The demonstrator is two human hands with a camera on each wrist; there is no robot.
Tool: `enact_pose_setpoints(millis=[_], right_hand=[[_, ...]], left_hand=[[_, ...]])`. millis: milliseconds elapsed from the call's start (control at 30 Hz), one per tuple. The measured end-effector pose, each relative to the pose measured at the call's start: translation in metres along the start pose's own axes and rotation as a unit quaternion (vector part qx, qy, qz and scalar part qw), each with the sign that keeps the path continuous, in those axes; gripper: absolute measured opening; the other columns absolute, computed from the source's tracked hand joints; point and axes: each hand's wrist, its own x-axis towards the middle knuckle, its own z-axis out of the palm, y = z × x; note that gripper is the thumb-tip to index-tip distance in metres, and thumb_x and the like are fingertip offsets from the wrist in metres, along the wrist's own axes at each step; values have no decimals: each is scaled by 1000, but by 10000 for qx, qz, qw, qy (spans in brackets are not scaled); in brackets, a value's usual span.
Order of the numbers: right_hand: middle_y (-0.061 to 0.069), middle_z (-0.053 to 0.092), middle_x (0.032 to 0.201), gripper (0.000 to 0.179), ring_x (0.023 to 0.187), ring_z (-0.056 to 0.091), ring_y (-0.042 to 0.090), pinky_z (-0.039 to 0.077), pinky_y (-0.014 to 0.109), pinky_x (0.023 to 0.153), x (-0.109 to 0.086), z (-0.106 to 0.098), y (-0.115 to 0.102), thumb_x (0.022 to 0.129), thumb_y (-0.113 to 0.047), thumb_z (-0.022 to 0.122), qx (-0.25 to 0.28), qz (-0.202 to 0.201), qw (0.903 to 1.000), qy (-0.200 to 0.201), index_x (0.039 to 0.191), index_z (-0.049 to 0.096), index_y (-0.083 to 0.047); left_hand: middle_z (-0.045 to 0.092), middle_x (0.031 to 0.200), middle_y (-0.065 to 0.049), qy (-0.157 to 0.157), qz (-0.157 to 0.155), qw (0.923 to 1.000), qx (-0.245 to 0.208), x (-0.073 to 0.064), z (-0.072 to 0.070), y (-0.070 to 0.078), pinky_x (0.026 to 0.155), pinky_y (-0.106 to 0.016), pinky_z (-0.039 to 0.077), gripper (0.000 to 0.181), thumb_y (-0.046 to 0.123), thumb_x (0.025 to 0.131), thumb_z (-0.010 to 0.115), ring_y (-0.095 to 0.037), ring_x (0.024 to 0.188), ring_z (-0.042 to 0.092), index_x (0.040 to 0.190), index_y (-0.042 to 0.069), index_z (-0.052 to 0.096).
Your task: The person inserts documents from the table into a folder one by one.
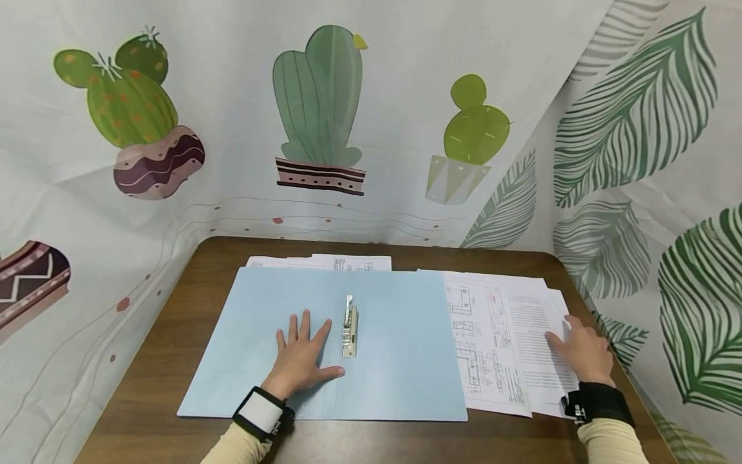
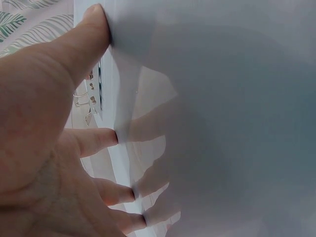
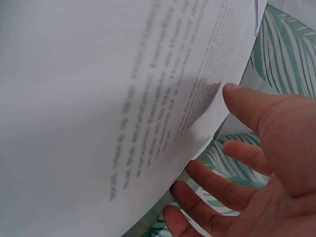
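Observation:
A light blue folder lies spread flat on the table, with a metal lever clip along its middle. My left hand rests on the folder's left half, fingers straight and spread, thumb toward the clip. In the left wrist view the fingertips touch the glossy folder surface. Right of the folder lie printed sheets: a sheet with technical drawings and, partly under it, a page of text. My right hand is at the text page's right edge, its thumb over the margin and its fingers loosely bent by the edge.
More papers stick out from behind the folder's far edge. The brown wooden table has a rounded far edge against a white curtain printed with cacti and leaves. Both wrists wear black straps with devices.

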Motion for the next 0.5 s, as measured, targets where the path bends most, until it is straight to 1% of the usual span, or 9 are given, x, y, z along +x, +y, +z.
enact_pose_setpoints(millis=[133, 233, 400, 500], right_hand=[[48, 46, 129, 73, 109, 46, 70, 42, 76, 80, -3, 2, -3, 95, -33, 70, -136, -109, 9998, 8, 145, 39, 9], [47, 48, 129, 72, 108, 47, 69, 42, 75, 79, -5, 3, -6, 94, -36, 72, -208, -154, 9997, 34, 142, 42, 9], [45, 50, 130, 67, 106, 53, 64, 45, 70, 78, -6, 3, -14, 94, -29, 73, -151, -67, 9999, 6, 140, 45, 11], [44, 49, 130, 65, 108, 52, 62, 46, 69, 80, -7, 2, -19, 95, -24, 73, -57, 45, 10000, -49, 140, 44, 11]], left_hand=[[21, 160, -39, -12, -18, 10000, -3, -1, 0, -1, 108, -82, 12, 104, 60, 72, 86, -63, 147, 13, 153, 6, 49], [20, 161, -38, -22, -24, 10000, -17, -2, 0, -2, 109, -82, 11, 104, 60, 72, 86, -62, 147, 12, 153, 7, 48], [20, 162, -38, -26, -6, 10000, -22, -1, 2, -3, 109, -82, 11, 104, 61, 73, 86, -62, 148, 11, 154, 8, 48], [19, 162, -37, -37, 2, 10000, -19, 0, 2, -4, 109, -82, 11, 104, 61, 73, 85, -61, 148, 11, 154, 8, 48]])
